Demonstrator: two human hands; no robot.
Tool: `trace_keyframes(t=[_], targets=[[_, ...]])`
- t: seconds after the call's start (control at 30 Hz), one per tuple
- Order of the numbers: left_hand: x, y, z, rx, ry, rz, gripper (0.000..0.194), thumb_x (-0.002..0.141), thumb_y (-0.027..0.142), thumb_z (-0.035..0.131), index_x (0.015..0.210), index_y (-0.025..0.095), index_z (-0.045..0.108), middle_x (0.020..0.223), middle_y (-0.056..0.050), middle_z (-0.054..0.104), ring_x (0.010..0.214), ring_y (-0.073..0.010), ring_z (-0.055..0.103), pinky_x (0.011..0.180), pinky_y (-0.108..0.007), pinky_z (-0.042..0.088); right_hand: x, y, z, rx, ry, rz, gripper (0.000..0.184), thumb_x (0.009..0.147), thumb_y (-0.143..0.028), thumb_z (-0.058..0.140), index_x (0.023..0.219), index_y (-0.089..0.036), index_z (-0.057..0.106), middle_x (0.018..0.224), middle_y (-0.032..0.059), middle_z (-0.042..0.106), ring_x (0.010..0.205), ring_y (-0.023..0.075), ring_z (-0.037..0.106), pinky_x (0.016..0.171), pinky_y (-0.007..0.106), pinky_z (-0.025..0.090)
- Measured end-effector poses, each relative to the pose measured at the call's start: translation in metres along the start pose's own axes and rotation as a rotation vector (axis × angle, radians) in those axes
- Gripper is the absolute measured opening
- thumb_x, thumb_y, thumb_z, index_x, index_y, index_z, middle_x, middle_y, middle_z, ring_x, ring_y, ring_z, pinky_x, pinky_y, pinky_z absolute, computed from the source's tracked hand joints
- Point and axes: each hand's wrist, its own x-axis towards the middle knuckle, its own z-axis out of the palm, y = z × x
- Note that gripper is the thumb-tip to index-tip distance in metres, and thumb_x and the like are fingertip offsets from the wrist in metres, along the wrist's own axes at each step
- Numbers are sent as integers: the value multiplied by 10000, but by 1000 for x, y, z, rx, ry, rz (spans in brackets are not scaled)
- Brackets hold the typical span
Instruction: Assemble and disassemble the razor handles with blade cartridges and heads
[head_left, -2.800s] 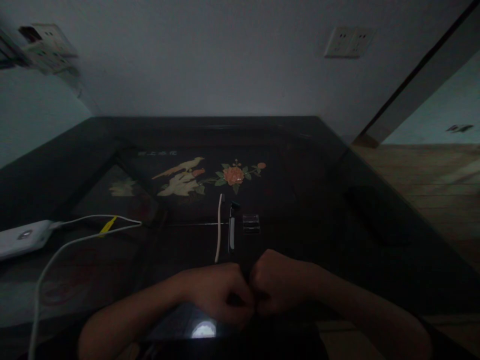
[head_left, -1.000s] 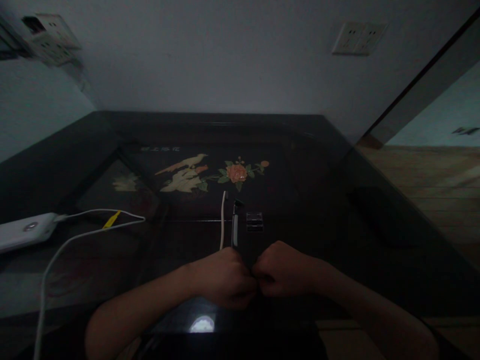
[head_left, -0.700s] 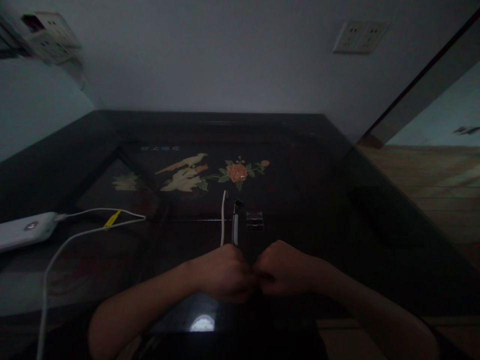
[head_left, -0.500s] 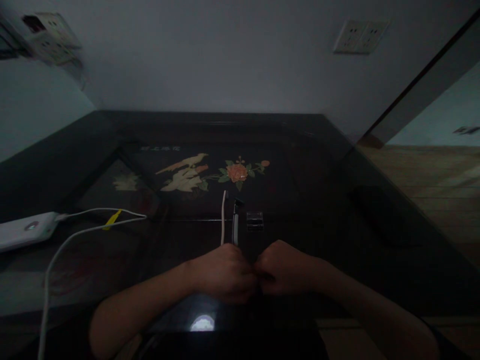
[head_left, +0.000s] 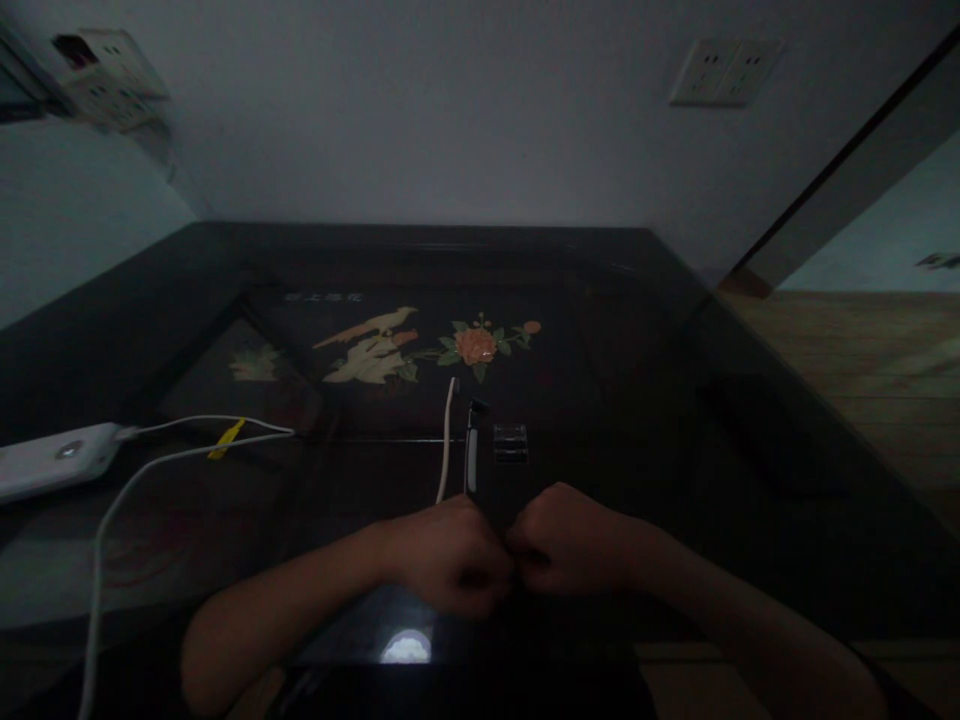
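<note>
My left hand [head_left: 454, 555] and my right hand [head_left: 566, 540] are both closed, low over the near part of the dark glossy table [head_left: 622, 400]. Their fingers meet or almost meet between them, and anything pinched there is hidden. Just beyond my left hand lies what looks like a razor [head_left: 471, 460], with a pale handle and a dark head. Left of it is a thin, slightly curved whitish stick [head_left: 446, 440] with a small dark tip. The lower ends of both run behind my left hand. A small clear plastic case [head_left: 511, 444] rests to the right of the razor.
At the left a white power bank-like device [head_left: 56, 460] has a white cable [head_left: 124, 500] with a yellow tag [head_left: 226, 438]. A flat dark object [head_left: 772, 430] lies at the right. Wall sockets [head_left: 726, 72] sit above the table, and a bird-and-flower picture [head_left: 375, 350] decorates its top.
My left hand has turned slightly, and a gap inside its curled fingers now shows. The whitish stick leans a little more. My right hand is nearly unchanged.
</note>
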Motion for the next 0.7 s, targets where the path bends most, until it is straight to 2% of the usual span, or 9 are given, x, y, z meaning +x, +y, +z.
trace_keyframes(t=[0.13,0.4,0.7], targets=[[2,0,-2,73,12,21,225,718,113,600,565,201,462,523,32,595,470,-105,512,469,-269,307,0,1,0,7,-1,4,215,801,-297,554,722,-161,701,687,57,721,602,166,626,488,247,250],[2,-3,-2,84,40,55,213,744,123,589,578,198,478,537,25,615,479,-106,529,472,-272,320,1,0,0,12,-9,20,200,799,-289,561,734,-167,706,698,54,723,613,176,637,491,243,263],[3,-2,-2,134,34,43,196,740,134,597,582,199,501,546,28,625,484,-107,541,476,-273,331,2,-1,-2,41,-4,28,175,788,-267,575,731,-162,703,702,53,720,608,163,622,511,242,272]])
